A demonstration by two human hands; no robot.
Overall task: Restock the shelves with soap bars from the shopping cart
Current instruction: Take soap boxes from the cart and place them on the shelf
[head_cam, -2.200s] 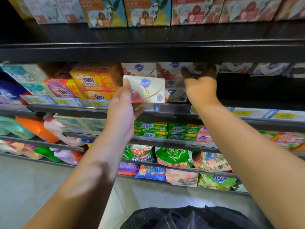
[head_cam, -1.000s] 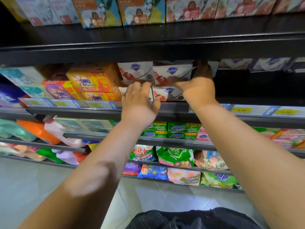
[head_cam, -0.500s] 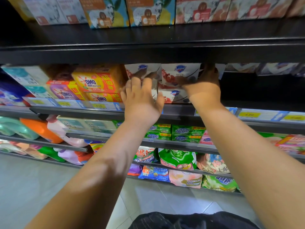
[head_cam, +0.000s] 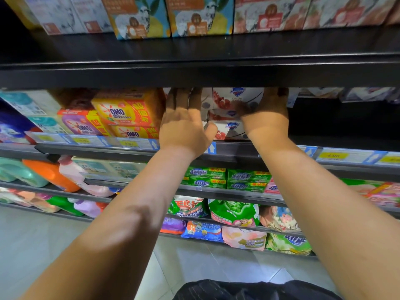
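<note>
Black shelf [head_cam: 233, 151] spans mid-frame, with white soap boxes [head_cam: 234, 97] stacked on it at centre. Left hand [head_cam: 184, 124] lies flat, fingers straight, pressing the stack's left front. Right hand [head_cam: 267, 114] is at the stack's right side, thumb across a box front, fingers in shadow; cannot tell whether it grips.

Both arms stretch forward and up, side by side. The left hand [head_cam: 184, 126] is raised with its back to the camera, fingers [head_cam: 179, 98] straight and together, thumb spread toward the right hand [head_cam: 267, 118]. That hand's thumb points inward; its fingers lie in shadow, perhaps bent.
</note>
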